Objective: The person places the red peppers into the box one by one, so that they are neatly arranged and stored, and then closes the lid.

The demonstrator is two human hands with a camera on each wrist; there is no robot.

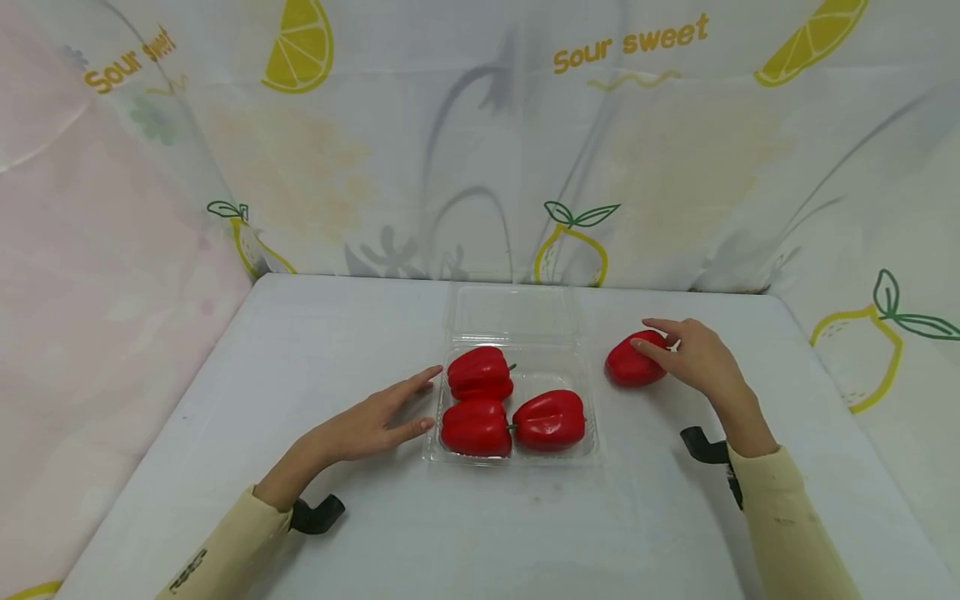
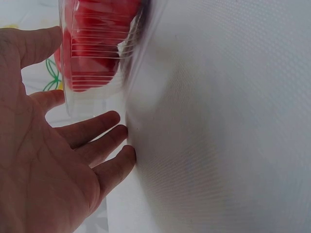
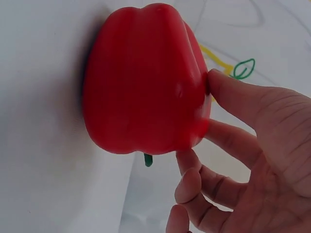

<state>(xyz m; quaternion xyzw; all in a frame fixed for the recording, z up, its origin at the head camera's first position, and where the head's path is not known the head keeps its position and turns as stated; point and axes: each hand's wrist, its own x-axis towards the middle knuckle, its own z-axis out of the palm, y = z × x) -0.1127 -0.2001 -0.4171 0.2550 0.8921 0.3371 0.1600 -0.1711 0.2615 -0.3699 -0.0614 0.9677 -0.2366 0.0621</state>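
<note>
A clear plastic box (image 1: 543,368) holds three red bell peppers: one at the back left (image 1: 478,373), one at the front left (image 1: 476,428) and one at the front right (image 1: 550,422). My left hand (image 1: 371,427) is spread beside the box's left side, its thumb and index finger close to the wall. Right of the box, a fourth red bell pepper (image 1: 630,364) lies on the table. My right hand (image 1: 699,357) is over it, with the thumb touching its upper side. In the right wrist view the fingers are bent loosely near that pepper's green stem (image 3: 148,159), not wrapped round it.
The box's transparent lid (image 1: 513,314) is folded back toward the rear of the white table (image 1: 360,333). Behind the table hangs a cloth (image 1: 465,142) printed with lemons. A black wrist mount shows at each forearm, the left one (image 1: 318,515) and the right one (image 1: 705,447).
</note>
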